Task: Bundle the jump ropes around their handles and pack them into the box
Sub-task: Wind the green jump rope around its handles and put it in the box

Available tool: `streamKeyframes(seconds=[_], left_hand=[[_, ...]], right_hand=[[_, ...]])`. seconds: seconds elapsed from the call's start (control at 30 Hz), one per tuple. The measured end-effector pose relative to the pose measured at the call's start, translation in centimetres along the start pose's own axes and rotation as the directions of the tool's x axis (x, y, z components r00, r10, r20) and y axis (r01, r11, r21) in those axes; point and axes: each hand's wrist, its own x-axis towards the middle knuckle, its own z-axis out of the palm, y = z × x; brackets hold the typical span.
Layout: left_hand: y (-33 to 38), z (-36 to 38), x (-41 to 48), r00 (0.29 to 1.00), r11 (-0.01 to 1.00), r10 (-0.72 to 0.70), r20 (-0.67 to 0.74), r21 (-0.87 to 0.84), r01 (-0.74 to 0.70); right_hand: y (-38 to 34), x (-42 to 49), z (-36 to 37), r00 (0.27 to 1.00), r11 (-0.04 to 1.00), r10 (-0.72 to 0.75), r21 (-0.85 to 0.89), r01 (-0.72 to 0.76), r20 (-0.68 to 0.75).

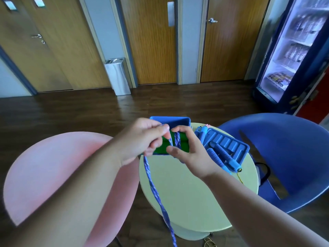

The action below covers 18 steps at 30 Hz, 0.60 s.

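Note:
My right hand (185, 148) holds a pair of green handles (184, 146) above the round table, with blue braided rope turns around their middle. My left hand (142, 138) pinches the blue rope (156, 195) beside the handles. The loose rope hangs from that hand down past the table's front edge. The open blue box (179, 121) stands on the table just behind both hands. A blue box lid (236, 145) lies to the right, and a jump rope with blue handles (223, 157) rests on it.
The pale round table (195, 196) is small. A pink chair (53, 168) stands at its left and a blue chair (292, 157) at its right. More handles (203, 130) lie behind the lid. Doors, a metal bin and a drinks fridge stand far behind.

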Motion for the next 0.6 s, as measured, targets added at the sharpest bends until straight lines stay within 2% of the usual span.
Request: streamKeyframes(seconds=[0.1, 0.17, 0.27, 0.33, 0.43, 0.6], left_hand=[[1.5, -1.7, 1.0, 0.997, 0.989, -0.075, -0.021, 0.130, 0.077], [2.7, -2.9, 1.5, 0.992, 0.943, -0.122, -0.021, 0.308, 0.123], [4.8, -4.0, 2.2, 0.995, 0.784, -0.101, -0.010, 0.615, 0.086], [5.6, -3.9, 2.9, 0.998, 0.674, -0.056, 0.017, 0.738, 0.025], [6.0, -3.3, 4.2, 0.998, 0.610, -0.037, 0.047, 0.792, -0.015], [5.9, -2.3, 6.0, 0.990, 0.595, -0.088, 0.110, 0.803, -0.037]], right_hand=[[0.1, -0.2, 0.5, 0.998, 0.999, -0.027, -0.027, 0.025, -0.064], [0.2, -0.5, 0.6, 0.997, 0.998, -0.044, -0.037, 0.041, -0.062], [0.6, -1.2, 0.7, 0.998, 0.994, -0.052, -0.102, 0.048, -0.034], [0.4, -1.7, 1.0, 0.996, 0.990, -0.080, -0.118, 0.077, -0.026], [-0.2, -2.2, 1.3, 0.991, 0.986, -0.135, -0.100, 0.132, -0.017], [-0.8, -2.3, 0.5, 0.989, 0.976, -0.142, -0.160, 0.146, 0.038]])
